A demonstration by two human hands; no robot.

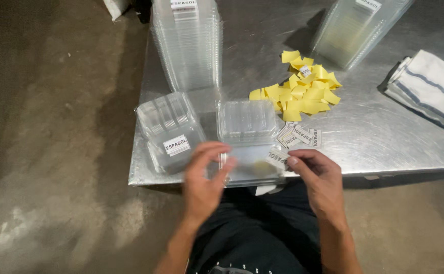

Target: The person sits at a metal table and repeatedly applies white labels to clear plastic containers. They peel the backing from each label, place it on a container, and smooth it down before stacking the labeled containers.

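Clear plastic clamshell container (247,137) lies open just beyond both hands. Left hand (205,180), fingers curled, touches its near edge. Right hand (319,178) apparently pinches a small white label (277,158).

- Clear hinged clamshell box (247,139), centre, open.
- Closed clear box (171,132), centre-left, bearing a white rectangular label (176,145).
- Tall stacks of clear boxes: top centre (187,43), upper right (356,28).
- Loose white labels (299,137), centre-right.
- Yellow backing slips (303,89) piled above them.
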